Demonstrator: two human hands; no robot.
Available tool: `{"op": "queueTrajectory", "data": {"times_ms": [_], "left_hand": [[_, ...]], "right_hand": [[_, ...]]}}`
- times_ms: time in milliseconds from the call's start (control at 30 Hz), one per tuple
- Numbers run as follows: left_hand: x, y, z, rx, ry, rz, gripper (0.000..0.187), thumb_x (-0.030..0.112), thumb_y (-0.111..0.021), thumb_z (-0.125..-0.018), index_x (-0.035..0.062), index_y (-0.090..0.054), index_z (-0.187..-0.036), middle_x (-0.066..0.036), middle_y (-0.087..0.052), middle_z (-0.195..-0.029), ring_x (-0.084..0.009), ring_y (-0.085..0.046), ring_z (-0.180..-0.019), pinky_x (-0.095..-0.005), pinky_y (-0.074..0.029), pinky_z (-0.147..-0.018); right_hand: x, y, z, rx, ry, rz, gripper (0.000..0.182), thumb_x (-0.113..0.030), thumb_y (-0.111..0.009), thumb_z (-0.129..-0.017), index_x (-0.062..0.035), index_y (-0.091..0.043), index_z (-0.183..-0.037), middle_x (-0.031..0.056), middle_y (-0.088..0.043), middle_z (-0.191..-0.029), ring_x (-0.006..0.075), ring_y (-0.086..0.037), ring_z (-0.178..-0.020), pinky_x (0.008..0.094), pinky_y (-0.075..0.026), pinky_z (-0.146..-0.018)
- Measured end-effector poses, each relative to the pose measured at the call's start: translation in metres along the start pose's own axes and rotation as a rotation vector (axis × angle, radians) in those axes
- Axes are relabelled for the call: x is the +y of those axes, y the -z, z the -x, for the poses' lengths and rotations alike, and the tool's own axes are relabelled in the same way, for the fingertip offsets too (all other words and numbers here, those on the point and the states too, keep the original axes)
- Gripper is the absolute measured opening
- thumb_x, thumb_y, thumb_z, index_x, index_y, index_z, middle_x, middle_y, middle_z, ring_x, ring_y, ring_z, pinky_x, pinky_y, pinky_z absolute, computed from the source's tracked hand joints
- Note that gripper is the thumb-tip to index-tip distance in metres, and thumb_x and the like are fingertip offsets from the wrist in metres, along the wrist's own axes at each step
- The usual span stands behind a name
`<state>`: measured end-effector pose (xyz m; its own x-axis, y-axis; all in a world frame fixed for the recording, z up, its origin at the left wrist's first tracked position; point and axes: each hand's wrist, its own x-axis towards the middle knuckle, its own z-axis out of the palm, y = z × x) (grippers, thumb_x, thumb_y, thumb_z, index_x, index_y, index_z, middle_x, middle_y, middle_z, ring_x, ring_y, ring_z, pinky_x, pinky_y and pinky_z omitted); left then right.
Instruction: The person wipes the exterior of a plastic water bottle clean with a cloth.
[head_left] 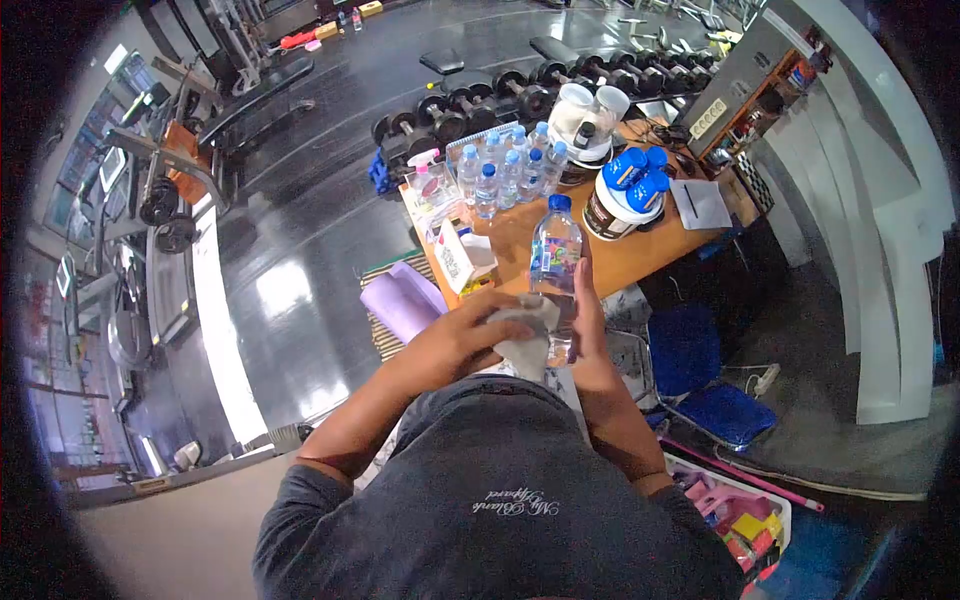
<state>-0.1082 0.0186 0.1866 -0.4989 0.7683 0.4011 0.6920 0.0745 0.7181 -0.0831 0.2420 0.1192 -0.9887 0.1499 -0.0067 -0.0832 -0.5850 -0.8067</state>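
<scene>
Btl [556, 268] axis approx. vert., cap [559, 203] up

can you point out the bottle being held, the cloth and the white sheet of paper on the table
Held bottle [557, 258]: head view, on its label
Cloth [529, 350]: head view, on its lower part, below the fingers
White sheet of paper [706, 207]: head view, near its middle

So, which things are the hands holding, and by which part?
The right hand holds a blue-capped plastic bottle by its lower side; the left hand, a whitish cloth by its middle.
</scene>
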Motion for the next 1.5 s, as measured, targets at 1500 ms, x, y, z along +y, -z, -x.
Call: {"op": "queueTrajectory", "data": {"times_ms": [1500], "left_hand": [[-0.028,0.005,-0.066,0.446,-0.021,-0.234,0.054,-0.006,-0.076,-0.073,0.0113,-0.071,-0.124,-0.015,-0.068,-0.128,-0.0358,-0.065,-0.115,-0.0426,-0.051,-0.099]], "right_hand": [[-0.014,-0.022,0.022,-0.160,-0.188,-0.067,0.060,-0.030,-0.053,-0.099,-0.0152,-0.032,-0.154,0.0174,-0.062,-0.120,0.0288,-0.072,-0.089,0.0420,-0.064,-0.071]]}}
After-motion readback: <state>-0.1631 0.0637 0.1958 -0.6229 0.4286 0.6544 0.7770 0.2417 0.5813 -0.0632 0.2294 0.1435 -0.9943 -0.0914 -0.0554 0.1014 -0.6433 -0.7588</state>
